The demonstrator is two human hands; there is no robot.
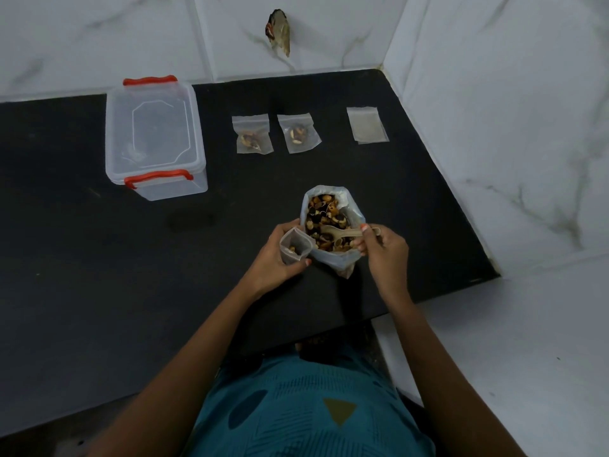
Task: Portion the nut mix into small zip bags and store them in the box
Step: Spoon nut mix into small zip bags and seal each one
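Note:
A large clear bag of nut mix (pixel 324 219) stands open in the middle of the black counter (pixel 99 258). My right hand (pixel 384 255) grips the handle of a pale spoon (pixel 339 233) whose bowl lies in the nuts. Just left of the big bag, my left hand (pixel 280 258) holds a small zip bag (pixel 294 247) open, with a few nuts inside. Two filled small bags (pixel 252 135) (pixel 298 132) lie further back. An empty zip bag (pixel 367 125) lies to their right. The clear box (pixel 153 136) with red clips stands lidded at the back left.
White marble-tiled walls (pixel 494 127) close off the counter at the back and on the right. A chipped hole (pixel 279 31) marks the back wall. The counter's front edge runs close to my body.

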